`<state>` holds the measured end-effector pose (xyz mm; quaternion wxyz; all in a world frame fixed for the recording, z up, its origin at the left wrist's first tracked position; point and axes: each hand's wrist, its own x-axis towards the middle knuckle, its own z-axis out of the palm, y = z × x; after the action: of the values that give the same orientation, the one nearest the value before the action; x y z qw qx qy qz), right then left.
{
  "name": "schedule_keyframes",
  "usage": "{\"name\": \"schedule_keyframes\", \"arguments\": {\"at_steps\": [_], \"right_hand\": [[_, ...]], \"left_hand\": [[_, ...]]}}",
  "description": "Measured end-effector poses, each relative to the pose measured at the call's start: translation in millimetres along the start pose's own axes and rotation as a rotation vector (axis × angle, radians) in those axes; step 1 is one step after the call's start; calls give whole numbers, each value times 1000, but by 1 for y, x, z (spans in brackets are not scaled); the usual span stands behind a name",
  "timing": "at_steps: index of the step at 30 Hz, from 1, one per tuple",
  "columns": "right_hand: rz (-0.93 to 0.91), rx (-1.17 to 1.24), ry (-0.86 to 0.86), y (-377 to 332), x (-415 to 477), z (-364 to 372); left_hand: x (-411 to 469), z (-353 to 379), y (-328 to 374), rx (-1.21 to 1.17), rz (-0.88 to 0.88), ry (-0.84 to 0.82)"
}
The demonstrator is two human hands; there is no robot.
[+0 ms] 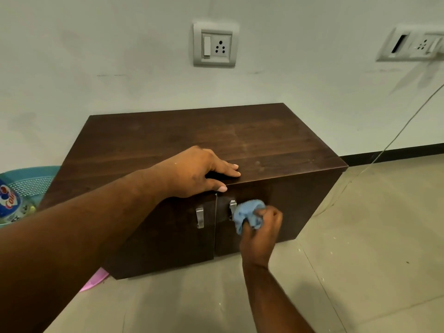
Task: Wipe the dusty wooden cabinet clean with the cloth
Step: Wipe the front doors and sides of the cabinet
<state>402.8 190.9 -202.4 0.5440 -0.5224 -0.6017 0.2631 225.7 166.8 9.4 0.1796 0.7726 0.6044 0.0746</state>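
Two hands at work: left hand [194, 174] flat, fingers spread over the cabinet [252, 140] top front edge, gripping nothing, likely bracing. Right hand [262, 227] fingers closed around bunched blue cloth [248, 215], pressed beside right door handle [232, 209] for scrubbing.

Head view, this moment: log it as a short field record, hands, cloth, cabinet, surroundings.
left hand: flat on the dark brown wooden cabinet's top front edge
right hand: gripping a bunched light blue cloth
cloth contact: against right door, beside its metal handle
doors: appear closed
left of cabinet: teal plastic basket
wall: grey socket plate
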Motion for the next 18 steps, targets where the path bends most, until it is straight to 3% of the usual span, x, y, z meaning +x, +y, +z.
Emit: {"name": "schedule_keyframes", "arguments": {"at_steps": [3, 11, 13, 16, 18], "right_hand": [[141, 16, -74, 13, -14, -4], [63, 103, 58, -5, 14, -6], [114, 108, 69, -3, 12, -2], [418, 227, 100, 5, -12, 14], [720, 470, 49, 5, -36, 28]], "left_hand": [[-1, 1, 5, 14, -17, -8], [-1, 1, 4, 29, 0, -4], [0, 0, 3, 21, 11, -2], [1, 0, 0, 7, 18, -3], [0, 0, -2, 6, 24, -5]]}}
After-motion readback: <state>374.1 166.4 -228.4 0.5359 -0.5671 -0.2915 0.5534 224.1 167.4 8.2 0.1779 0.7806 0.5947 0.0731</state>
